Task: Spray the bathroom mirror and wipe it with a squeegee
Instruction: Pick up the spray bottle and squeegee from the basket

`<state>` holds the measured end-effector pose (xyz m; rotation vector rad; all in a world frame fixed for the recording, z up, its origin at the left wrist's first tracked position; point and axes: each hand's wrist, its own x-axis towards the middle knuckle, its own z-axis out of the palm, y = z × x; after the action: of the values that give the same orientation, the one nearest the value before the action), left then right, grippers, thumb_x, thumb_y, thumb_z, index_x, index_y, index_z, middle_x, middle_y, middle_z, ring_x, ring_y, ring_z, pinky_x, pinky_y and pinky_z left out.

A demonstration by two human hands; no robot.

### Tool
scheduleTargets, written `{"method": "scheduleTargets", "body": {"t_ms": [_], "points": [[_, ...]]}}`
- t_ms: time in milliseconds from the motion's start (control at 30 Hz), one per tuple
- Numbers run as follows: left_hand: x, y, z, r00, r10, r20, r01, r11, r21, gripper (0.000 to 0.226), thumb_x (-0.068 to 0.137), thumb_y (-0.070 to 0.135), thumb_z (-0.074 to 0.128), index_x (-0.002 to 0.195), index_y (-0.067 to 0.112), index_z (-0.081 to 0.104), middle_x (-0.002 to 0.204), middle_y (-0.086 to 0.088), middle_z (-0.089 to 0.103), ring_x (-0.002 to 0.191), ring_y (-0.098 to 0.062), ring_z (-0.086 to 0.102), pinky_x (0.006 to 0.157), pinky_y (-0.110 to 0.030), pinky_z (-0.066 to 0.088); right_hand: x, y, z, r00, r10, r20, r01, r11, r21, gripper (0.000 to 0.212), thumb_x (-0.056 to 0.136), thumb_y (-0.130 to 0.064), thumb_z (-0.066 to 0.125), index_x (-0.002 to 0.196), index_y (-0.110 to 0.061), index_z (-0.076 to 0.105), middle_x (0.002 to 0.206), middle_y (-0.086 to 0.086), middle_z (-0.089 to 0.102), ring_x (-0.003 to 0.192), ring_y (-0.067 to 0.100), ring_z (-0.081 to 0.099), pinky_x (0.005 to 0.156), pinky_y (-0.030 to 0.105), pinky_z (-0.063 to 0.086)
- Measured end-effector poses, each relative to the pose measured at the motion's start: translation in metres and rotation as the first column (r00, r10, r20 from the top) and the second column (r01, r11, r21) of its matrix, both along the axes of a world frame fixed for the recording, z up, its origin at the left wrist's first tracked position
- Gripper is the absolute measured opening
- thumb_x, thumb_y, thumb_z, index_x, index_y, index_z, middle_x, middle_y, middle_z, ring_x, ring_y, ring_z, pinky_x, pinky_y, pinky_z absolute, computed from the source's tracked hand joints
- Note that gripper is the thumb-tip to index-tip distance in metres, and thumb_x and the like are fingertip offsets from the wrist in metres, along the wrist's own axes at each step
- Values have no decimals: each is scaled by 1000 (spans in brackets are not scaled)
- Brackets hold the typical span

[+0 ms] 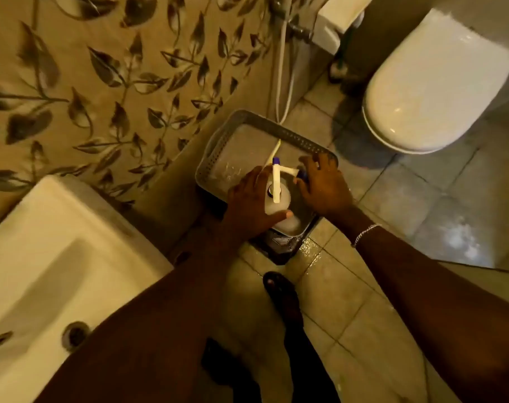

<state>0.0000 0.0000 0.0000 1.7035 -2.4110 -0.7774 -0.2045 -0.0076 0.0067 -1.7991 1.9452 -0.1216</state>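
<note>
A pale spray bottle [279, 203] with a white trigger head and a blue nozzle tip stands in a grey perforated tray [247, 123] on the floor. My left hand [250, 205] is wrapped around the bottle's body. My right hand [323, 184] reaches into the tray beside it, fingers over a white-handled tool with a blue part [301, 173], which may be the squeegee; the hand hides most of it. The mirror is out of view.
A white washbasin [44, 271] is at the lower left below a leaf-patterned tiled wall [102, 82]. A white toilet [439, 82] with its lid down stands at the upper right. The tiled floor [407, 228] looks wet. My foot in a sandal [282, 295] is below the tray.
</note>
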Motion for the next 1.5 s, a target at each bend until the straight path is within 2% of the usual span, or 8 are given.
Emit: {"method": "scheduleTargets", "body": {"t_ms": [167,300,500,700,1000,1200,1333,1500], "points": [[-22,-10,-28,957,203,-206,-200,979,35,104,76,71,68,155,17,30,152,-9,46,136,-29,48,104,-51,48,-2,-9,-29,996,60,-70,-48,987,152,53,98,-42,56,145,-18,49,139,14,57,131,38,51,111,61,35],[-40,-18,-40,882,289,-373,-317,948,-13,72,89,53,68,143,10,47,129,-12,61,117,-27,61,97,-44,54,0,-16,-39,997,52,-56,-46,993,109,37,102,-37,52,132,-14,56,122,12,66,111,35,63,100,53,44],[-41,-24,-23,832,314,-457,-350,937,6,39,100,40,58,123,9,58,112,-6,64,103,-16,62,92,-38,54,0,-12,-29,998,62,-6,-62,996,66,35,103,-35,55,130,-13,57,119,13,67,100,32,66,75,40,55],[-23,-23,18,831,317,-458,-372,928,-32,42,99,44,58,123,10,59,113,-3,66,105,-12,62,94,-24,49,10,-8,13,997,-8,81,9,1000,-13,32,105,-33,55,130,-13,58,121,14,68,103,32,66,81,50,60],[18,-20,149,772,373,-514,-483,871,-93,62,95,68,43,123,15,61,118,-4,69,111,-17,65,104,-30,49,45,-3,121,971,-70,229,121,969,-218,21,104,-31,58,119,-16,60,108,7,68,83,18,59,61,29,46],[52,-11,257,724,336,-602,-500,857,-123,23,100,43,57,112,24,56,106,4,64,96,1,59,85,-12,43,79,4,214,924,-53,378,194,918,-345,24,102,-36,59,116,-18,61,99,3,67,84,19,63,69,36,55],[84,3,333,671,294,-681,-560,802,-206,37,99,39,60,125,13,59,116,-2,67,109,-11,63,94,-18,50,113,13,290,893,4,449,202,890,-409,28,102,-36,62,123,-17,61,101,0,65,85,16,61,65,27,50],[130,38,423,613,188,-767,-638,691,-340,37,98,43,58,119,12,62,106,-1,69,102,-13,67,90,-30,56,161,33,376,838,90,538,227,840,-493,34,100,-37,62,128,-18,59,96,-7,61,78,7,56,61,19,40]]}}
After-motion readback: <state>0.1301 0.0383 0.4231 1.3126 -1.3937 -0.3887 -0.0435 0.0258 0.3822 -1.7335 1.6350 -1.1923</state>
